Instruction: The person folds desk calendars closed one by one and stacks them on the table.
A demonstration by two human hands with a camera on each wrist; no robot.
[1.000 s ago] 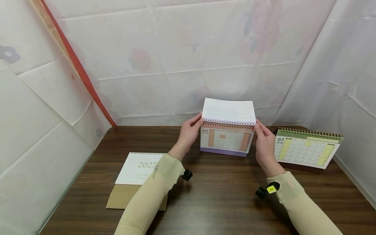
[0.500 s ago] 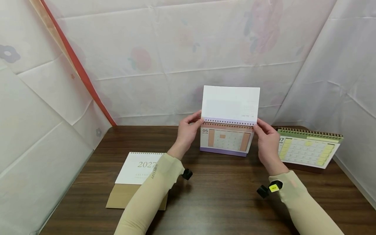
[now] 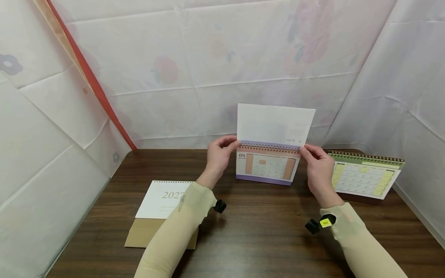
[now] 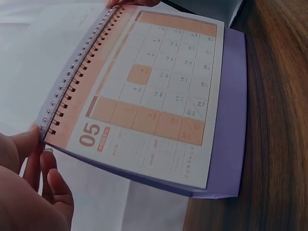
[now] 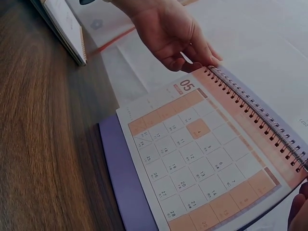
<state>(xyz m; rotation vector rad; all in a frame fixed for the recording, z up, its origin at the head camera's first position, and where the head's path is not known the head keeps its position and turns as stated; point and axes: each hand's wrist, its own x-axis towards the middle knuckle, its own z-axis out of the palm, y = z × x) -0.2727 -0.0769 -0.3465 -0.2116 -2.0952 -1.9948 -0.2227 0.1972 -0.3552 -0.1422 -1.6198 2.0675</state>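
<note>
A spiral desk calendar (image 3: 267,166) with a purple base stands at the back of the table, its orange "05" page facing me. Above its coil rises a turned-up white page (image 3: 272,123), seen from its back. My left hand (image 3: 219,156) pinches the calendar's upper left corner at the coil, thumb in front; the left wrist view shows the fingertips (image 4: 47,156) behind that corner. At the coil's other end, my right hand (image 3: 319,168) pinches the upper right corner the same way. In the right wrist view only a bit of its fingers (image 5: 299,209) shows.
A green-topped "07" desk calendar (image 3: 366,177) stands right of my right hand. A white "2027" calendar (image 3: 161,199) on a tan stand is at the left, partly covered by my left sleeve. A white printed cloth (image 3: 208,77) hangs behind the brown wooden table (image 3: 257,227).
The white page has swung up from lying back over the coil to standing nearly upright, now leaning slightly right. My right hand has shifted a little right; the left has moved slightly left.
</note>
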